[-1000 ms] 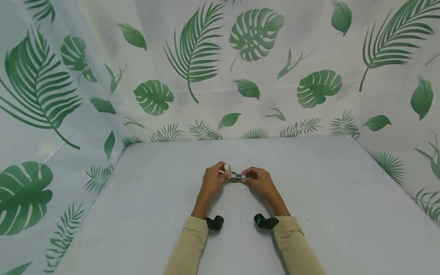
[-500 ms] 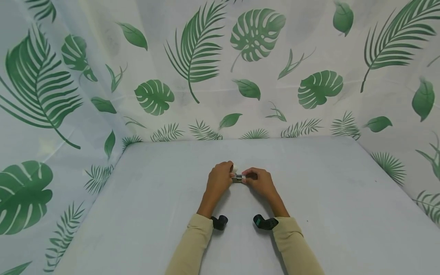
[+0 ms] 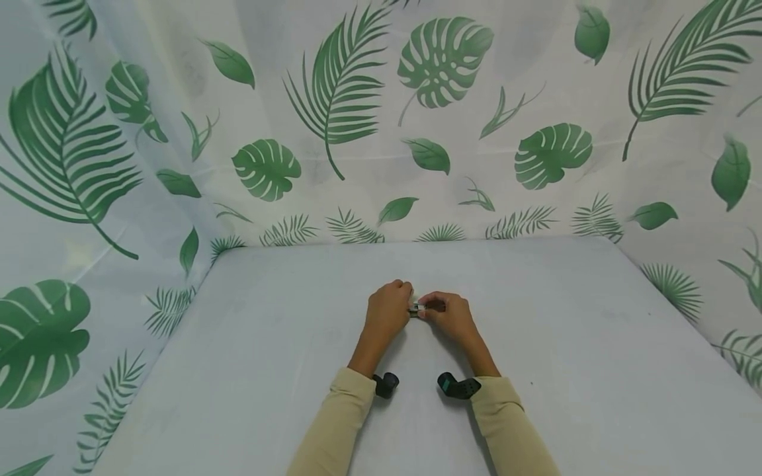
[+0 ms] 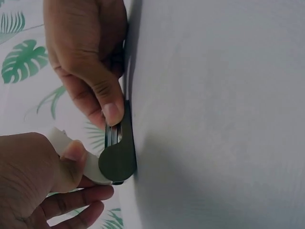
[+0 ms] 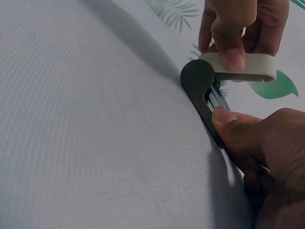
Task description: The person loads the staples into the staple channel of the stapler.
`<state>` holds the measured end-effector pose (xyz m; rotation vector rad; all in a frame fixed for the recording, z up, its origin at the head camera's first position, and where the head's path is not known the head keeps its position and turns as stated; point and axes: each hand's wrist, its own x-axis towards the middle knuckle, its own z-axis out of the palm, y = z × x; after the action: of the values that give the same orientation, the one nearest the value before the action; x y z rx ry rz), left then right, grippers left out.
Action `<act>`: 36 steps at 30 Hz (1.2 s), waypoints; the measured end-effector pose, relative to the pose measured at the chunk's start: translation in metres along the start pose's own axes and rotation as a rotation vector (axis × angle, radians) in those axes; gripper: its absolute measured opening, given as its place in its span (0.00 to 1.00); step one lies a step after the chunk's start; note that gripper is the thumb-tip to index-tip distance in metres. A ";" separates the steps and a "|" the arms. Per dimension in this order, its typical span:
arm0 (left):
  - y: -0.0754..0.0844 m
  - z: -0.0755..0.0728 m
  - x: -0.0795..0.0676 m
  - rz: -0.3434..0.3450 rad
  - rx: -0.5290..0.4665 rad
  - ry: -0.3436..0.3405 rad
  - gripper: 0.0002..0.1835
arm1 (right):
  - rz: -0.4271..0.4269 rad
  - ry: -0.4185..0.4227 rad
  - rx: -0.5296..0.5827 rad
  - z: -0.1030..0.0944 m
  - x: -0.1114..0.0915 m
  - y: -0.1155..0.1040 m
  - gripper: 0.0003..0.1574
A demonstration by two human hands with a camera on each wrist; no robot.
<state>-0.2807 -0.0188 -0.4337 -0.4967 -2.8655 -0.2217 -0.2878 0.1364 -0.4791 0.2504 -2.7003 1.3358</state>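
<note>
Both hands work on one small stapler [image 3: 415, 309] near the middle of the table. It has a dark grey-green base [image 4: 117, 162] with a rounded hinge end, a metal channel [image 5: 218, 98] and a cream top cover [image 5: 261, 66] swung up at an angle. In the left wrist view, my left hand [image 4: 35, 176] pinches that cover between thumb and fingers. My right hand [image 5: 281, 148] grips the far end of the base, its thumb over the channel. The base lies close along the tabletop. In the head view, my left hand hides most of the cover.
A white cloth covers the table [image 3: 250, 370]. Behind and beside it hang white curtains [image 3: 357, 185] printed with green leaves. Each wrist wears a black camera, the left one [image 3: 387, 385] and the right one [image 3: 458, 385], below beige sleeves.
My left hand has moved right and turned inward over the stapler, swinging the cream cover along. My right hand has stayed nearly in place on the base.
</note>
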 end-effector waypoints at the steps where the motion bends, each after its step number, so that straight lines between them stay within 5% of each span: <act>1: 0.001 0.000 -0.001 0.007 0.016 -0.001 0.10 | 0.004 -0.004 -0.002 0.000 0.000 0.000 0.10; 10: 0.005 0.008 -0.006 0.015 0.091 0.085 0.13 | 0.033 -0.007 -0.024 0.003 0.000 -0.001 0.12; 19: 0.002 0.013 -0.009 -0.042 -0.060 0.118 0.11 | 0.025 -0.014 -0.029 -0.002 -0.002 -0.003 0.16; 22: -0.004 0.014 -0.010 -0.076 -0.212 0.102 0.12 | 0.024 -0.009 -0.020 -0.003 -0.003 -0.003 0.16; 28: -0.021 0.023 -0.013 -0.160 -0.718 0.081 0.11 | 0.023 -0.014 -0.009 -0.005 -0.001 -0.001 0.16; 36: -0.030 0.029 -0.014 -0.212 -0.867 0.025 0.12 | 0.014 -0.138 0.026 -0.009 0.002 0.001 0.20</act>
<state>-0.2834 -0.0457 -0.4682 -0.3028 -2.6592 -1.5095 -0.2898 0.1440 -0.4743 0.3396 -2.8023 1.4083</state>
